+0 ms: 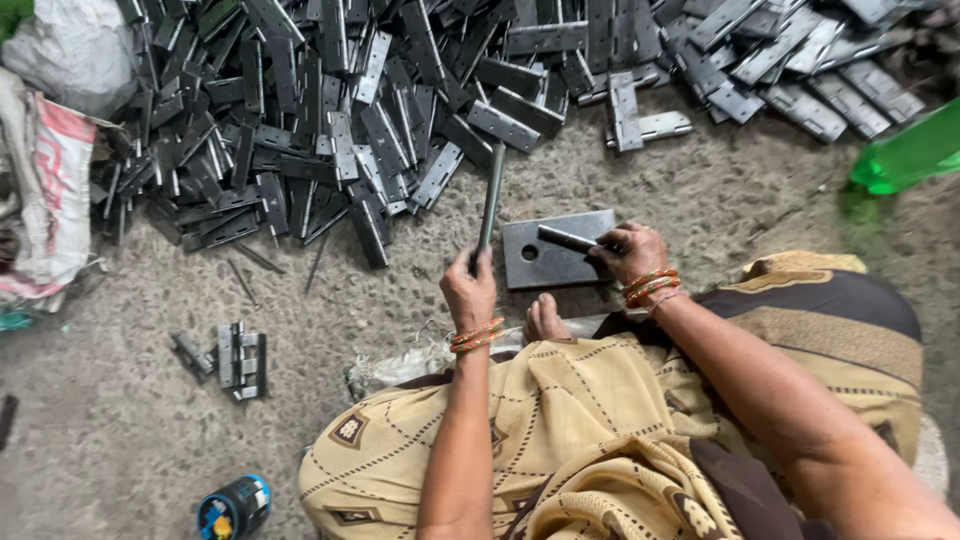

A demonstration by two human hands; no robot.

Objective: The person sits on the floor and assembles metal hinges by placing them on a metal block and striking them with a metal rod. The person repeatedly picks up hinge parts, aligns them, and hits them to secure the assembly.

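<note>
While sitting on a rough concrete floor (700,200), a person in a cream patterned garment works over a flat grey steel block with a round hole (556,250), which lies just in front of their bare foot (545,320). This block is the landmark for everything else.

The left hand (469,288), just left of the block, has its fingers wrapped fully around the lower end of a long thin dark metal rod (490,205) that points up and away from the block. The right hand (632,250), at the block's right edge, pinches a short dark metal hinge piece (566,238) and holds it lying across the block's top face. Both wrists carry orange bangles.

Beyond the block, a large heap of grey steel hinge leaves (350,120) spreads across the floor. Far left of the block lies a small cluster of assembled hinges (238,358), a blue and black round container (234,506) and white sacks (45,190). A green plastic object (910,155) sits far right.

Judged from this pose, a swing of the rod could land on the right fingertips, since they sit right at the piece. The foot is close enough to be caught if the piece slips off.
</note>
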